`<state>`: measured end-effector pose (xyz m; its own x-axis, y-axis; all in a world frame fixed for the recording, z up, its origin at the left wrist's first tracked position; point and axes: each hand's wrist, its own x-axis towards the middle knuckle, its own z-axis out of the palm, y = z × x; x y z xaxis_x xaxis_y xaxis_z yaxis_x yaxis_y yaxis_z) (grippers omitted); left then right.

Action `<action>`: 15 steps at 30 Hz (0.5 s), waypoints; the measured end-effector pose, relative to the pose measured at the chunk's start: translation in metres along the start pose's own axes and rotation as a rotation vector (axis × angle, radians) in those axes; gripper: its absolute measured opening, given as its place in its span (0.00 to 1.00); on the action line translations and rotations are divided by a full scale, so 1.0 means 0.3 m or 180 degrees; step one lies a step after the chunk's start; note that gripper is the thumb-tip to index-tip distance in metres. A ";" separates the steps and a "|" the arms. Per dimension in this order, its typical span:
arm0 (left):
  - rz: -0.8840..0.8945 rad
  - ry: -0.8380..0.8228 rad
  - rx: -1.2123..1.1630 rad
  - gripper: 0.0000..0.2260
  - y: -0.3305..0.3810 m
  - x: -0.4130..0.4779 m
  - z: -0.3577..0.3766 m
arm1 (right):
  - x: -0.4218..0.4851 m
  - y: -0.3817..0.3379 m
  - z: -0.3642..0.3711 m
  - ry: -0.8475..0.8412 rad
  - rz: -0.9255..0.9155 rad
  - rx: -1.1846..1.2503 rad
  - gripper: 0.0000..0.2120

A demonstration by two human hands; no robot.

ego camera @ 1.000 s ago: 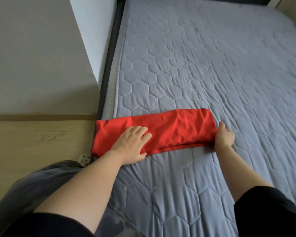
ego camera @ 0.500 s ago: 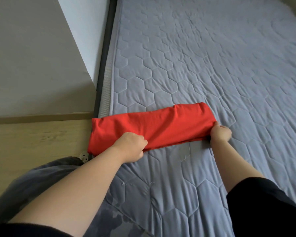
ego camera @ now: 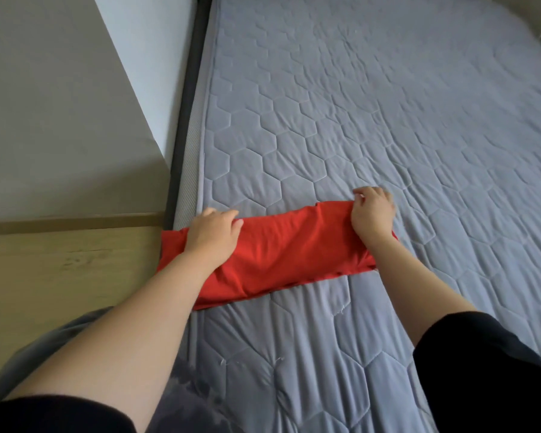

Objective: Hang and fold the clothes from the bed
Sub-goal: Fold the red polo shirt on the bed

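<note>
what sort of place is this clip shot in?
Most likely a home bedroom: a wide bed with a grey quilted cover fills the view, a red garment lies folded on it, and wood-look flooring runs alongside.

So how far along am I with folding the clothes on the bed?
The red garment is already folded into a long strip on the bed. The left hand rests on its left part, right hand pinches its far right corner. Probably left: folding it shorter. No other clothes show.
</note>
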<state>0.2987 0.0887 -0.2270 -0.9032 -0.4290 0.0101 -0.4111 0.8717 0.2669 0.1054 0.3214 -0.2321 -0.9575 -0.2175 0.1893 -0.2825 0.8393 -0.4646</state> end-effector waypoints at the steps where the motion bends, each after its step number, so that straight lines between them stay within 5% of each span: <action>1: -0.0028 -0.0156 -0.0002 0.16 -0.031 0.007 0.012 | 0.025 -0.004 0.017 -0.0207 -0.0080 -0.0153 0.13; 6: -0.0066 -0.0131 0.0092 0.15 -0.076 0.027 0.041 | 0.087 0.043 0.054 -0.0770 -0.0013 -0.0564 0.19; 15: -0.0641 0.0069 0.0402 0.18 -0.090 0.003 0.066 | 0.067 0.134 0.037 -0.0491 0.1086 -0.0691 0.23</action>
<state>0.3065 0.0696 -0.2532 -0.7991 -0.6011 -0.0099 -0.5961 0.7901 0.1429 0.0742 0.3452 -0.2567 -0.9960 0.0325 -0.0829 0.0547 0.9577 -0.2824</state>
